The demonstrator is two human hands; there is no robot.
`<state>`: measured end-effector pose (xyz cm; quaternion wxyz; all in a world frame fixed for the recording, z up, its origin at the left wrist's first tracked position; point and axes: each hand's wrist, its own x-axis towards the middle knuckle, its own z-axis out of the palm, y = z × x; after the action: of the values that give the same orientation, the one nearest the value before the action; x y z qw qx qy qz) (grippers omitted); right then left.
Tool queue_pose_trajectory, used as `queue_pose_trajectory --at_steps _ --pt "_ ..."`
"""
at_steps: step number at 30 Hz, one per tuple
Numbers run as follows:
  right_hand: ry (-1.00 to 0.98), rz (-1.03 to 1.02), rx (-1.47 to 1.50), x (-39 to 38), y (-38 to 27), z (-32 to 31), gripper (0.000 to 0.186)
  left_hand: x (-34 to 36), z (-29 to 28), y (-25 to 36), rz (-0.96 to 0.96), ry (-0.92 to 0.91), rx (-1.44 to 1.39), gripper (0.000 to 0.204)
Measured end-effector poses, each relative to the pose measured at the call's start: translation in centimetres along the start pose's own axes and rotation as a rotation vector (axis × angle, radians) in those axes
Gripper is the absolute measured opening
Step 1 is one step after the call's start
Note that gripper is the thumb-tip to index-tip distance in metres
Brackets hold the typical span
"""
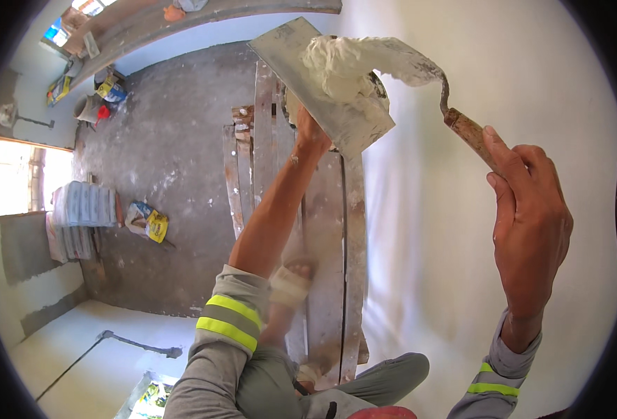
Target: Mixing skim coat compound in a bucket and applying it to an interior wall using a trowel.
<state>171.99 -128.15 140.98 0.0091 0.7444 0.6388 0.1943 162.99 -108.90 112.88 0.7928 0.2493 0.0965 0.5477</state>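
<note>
My left hand (311, 134) holds a flat rectangular metal plastering trowel (368, 130) from beneath, its fingers mostly hidden behind the plate. A thick heap of wet off-white plaster (340, 78) lies on that plate. My right hand (532, 209) grips the worn wooden handle of a small pointing trowel (470, 134), thumb and fingers wrapped round it. The small blade is coated in plaster and reaches left over the heap, touching it. Behind the plate shows part of a round, dark-rimmed container (380, 85), mostly covered.
I am on a raised platform of wooden planks (326, 209), close beside a pale wall (448, 279) on the right. Below lies a grey concrete floor (169, 133) with a yellow-and-blue bag (148, 222), stacked wrapped packs (85, 204) and a bucket (85, 108). A ledge (204, 28) runs along the far wall.
</note>
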Motion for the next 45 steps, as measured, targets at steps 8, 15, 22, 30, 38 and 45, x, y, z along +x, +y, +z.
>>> queue_pose_trajectory --at_steps 8,15,22,30,38,45 --pt "0.060 -0.001 0.056 0.1 0.4 0.9 0.041 0.1 0.7 0.2 -0.005 -0.019 -0.055 0.050" --pt "0.100 0.031 0.129 -0.7 -0.6 1.5 0.038 0.4 0.5 0.0 0.023 -0.014 -0.059 0.046" --pt "0.099 0.078 0.171 -2.0 -0.7 3.3 0.038 0.3 0.5 0.1 0.021 -0.013 -0.037 0.045" --pt "0.043 -0.120 0.076 0.1 -1.2 4.6 0.037 -0.7 -0.8 -0.5 0.065 -0.052 0.010 0.045" --pt "0.152 0.052 0.226 -2.1 -0.7 5.4 0.037 -0.1 0.8 -0.1 -0.010 -0.005 -0.122 0.044" --pt "0.305 0.107 0.389 -2.5 0.6 9.9 0.040 -0.1 2.1 1.9 -0.077 -0.180 -0.282 0.042"
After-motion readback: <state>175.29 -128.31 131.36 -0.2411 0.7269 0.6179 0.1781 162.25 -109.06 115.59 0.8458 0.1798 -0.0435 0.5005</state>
